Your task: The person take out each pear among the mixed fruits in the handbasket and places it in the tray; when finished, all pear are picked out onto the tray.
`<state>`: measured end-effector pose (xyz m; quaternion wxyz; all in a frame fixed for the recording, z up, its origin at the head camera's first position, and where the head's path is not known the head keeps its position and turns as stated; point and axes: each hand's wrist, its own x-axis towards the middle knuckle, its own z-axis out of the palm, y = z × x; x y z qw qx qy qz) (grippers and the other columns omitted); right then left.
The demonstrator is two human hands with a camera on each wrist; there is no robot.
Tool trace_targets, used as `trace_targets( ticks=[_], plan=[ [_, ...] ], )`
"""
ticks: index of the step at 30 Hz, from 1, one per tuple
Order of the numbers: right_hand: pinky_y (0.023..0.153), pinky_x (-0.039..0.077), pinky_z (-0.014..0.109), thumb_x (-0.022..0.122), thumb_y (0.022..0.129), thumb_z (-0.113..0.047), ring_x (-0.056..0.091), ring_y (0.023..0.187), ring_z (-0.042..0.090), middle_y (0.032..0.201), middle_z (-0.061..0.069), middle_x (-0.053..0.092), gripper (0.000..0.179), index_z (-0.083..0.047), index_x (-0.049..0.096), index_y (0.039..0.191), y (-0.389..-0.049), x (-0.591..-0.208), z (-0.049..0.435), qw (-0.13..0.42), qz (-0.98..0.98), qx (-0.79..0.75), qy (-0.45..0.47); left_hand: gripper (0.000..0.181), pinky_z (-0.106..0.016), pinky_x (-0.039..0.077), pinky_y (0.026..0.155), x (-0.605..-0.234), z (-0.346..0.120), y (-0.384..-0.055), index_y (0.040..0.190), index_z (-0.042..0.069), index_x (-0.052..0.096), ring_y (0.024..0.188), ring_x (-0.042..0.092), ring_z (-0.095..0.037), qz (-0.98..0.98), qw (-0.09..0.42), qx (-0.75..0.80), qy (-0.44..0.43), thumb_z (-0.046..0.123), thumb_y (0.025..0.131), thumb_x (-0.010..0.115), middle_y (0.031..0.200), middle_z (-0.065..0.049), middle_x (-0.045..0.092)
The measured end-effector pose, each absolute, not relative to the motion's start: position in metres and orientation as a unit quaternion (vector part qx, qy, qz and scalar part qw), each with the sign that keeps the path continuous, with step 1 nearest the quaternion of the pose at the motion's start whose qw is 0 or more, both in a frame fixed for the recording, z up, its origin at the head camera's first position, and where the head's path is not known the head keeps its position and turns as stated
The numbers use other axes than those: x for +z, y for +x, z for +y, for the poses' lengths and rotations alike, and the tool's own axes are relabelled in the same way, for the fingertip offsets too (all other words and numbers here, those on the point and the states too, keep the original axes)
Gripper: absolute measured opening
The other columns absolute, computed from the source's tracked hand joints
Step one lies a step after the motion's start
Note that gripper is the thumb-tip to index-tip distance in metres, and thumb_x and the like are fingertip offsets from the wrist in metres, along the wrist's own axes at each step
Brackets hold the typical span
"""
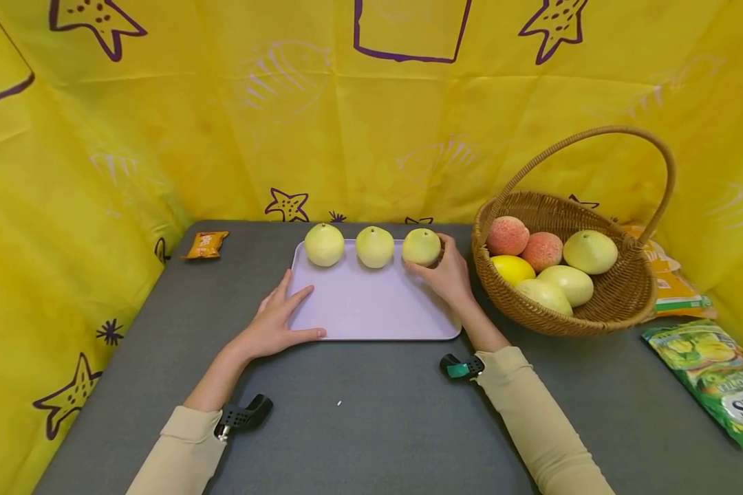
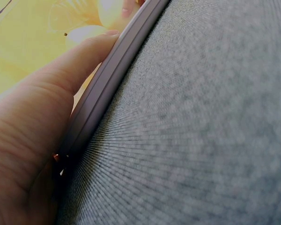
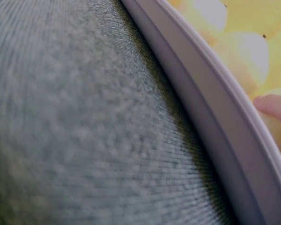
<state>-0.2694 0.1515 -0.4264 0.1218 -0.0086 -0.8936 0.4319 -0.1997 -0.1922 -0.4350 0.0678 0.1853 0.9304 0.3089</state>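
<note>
A pale lilac tray (image 1: 371, 309) lies on the dark table, with three round yellow-green pears in a row along its far side: a left pear (image 1: 324, 245), a middle pear (image 1: 374, 247) and a right pear (image 1: 421, 247). My right hand (image 1: 448, 275) grips the right pear, thumb at its near side and fingers round its right side. Spread fingers of my left hand (image 1: 275, 320) rest at the tray's left edge, thumb by the near left corner. In the left wrist view, the left thumb (image 2: 91, 49) lies along the tray's rim (image 2: 107, 75).
Close right of the tray stands a wicker basket (image 1: 619, 302) with a tall handle, holding peaches, a lemon and several pale green fruits. A green snack bag (image 1: 712, 371) lies front right, an orange bag (image 1: 675, 282) behind the basket. At far left is a small orange packet (image 1: 206, 245).
</note>
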Motion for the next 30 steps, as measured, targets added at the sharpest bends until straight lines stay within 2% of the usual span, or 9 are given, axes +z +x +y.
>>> trace_targets(
  ticks=[8, 12, 18, 23, 27, 30],
  plan=[
    [0.101, 0.038, 0.048, 0.084, 0.075, -0.039, 0.049, 0.122, 0.032, 0.135, 0.018, 0.048, 0.092, -0.005, 0.034, 0.144, -0.268, -0.425, 0.15, 0.147, -0.892, 0.427, 0.001, 0.094, -0.066, 0.006, 0.108, -0.436, -0.191, -0.2, 0.152, 0.01, 0.035, 0.143, 0.003, -0.049, 0.929, 0.068, 0.31, 0.19, 0.056, 0.08, 0.073, 0.161, -0.021, -0.011],
    [0.103, 0.035, 0.048, 0.081, 0.077, -0.043, 0.043, 0.125, 0.032, 0.138, 0.018, 0.045, 0.092, -0.005, 0.033, 0.146, -0.264, -0.42, 0.147, 0.184, -0.894, 0.408, 0.012, 0.095, -0.066, 0.005, 0.108, -0.436, -0.192, -0.201, 0.152, 0.01, 0.035, 0.144, 0.003, -0.048, 0.929, 0.072, 0.312, 0.188, 0.057, 0.079, 0.073, 0.161, -0.019, -0.012],
    [0.107, 0.03, 0.046, 0.081, 0.077, -0.041, 0.034, 0.131, 0.031, 0.145, 0.016, 0.039, 0.088, -0.002, 0.036, 0.143, -0.256, -0.409, 0.14, 0.245, -0.896, 0.367, 0.053, 0.095, -0.066, 0.005, 0.109, -0.436, -0.193, -0.201, 0.152, 0.011, 0.034, 0.144, 0.002, -0.047, 0.93, 0.076, 0.308, 0.186, 0.058, 0.079, 0.073, 0.161, -0.018, -0.012],
    [0.106, 0.03, 0.045, 0.081, 0.078, -0.037, 0.036, 0.128, 0.032, 0.142, 0.015, 0.042, 0.084, -0.001, 0.04, 0.141, -0.247, -0.393, 0.133, 0.279, -0.885, 0.36, 0.101, 0.095, -0.066, 0.005, 0.108, -0.435, -0.194, -0.2, 0.152, 0.011, 0.034, 0.144, 0.002, -0.047, 0.93, 0.08, 0.308, 0.184, 0.057, 0.079, 0.073, 0.161, -0.018, -0.013],
    [0.102, 0.032, 0.046, 0.082, 0.078, -0.033, 0.039, 0.124, 0.032, 0.139, 0.015, 0.045, 0.081, -0.001, 0.041, 0.14, -0.236, -0.372, 0.129, 0.277, -0.872, 0.381, 0.129, 0.095, -0.068, 0.006, 0.108, -0.435, -0.194, -0.201, 0.153, 0.012, 0.034, 0.144, 0.001, -0.047, 0.93, 0.083, 0.31, 0.18, 0.058, 0.079, 0.072, 0.161, -0.017, -0.013],
    [0.098, 0.038, 0.047, 0.082, 0.079, -0.031, 0.039, 0.124, 0.029, 0.14, 0.012, 0.044, 0.077, -0.005, 0.042, 0.14, -0.223, -0.355, 0.128, 0.246, -0.862, 0.422, 0.135, 0.095, -0.067, 0.006, 0.108, -0.436, -0.193, -0.201, 0.153, 0.013, 0.034, 0.144, 0.001, -0.046, 0.93, 0.084, 0.31, 0.179, 0.059, 0.079, 0.072, 0.161, -0.016, -0.013]
  ],
)
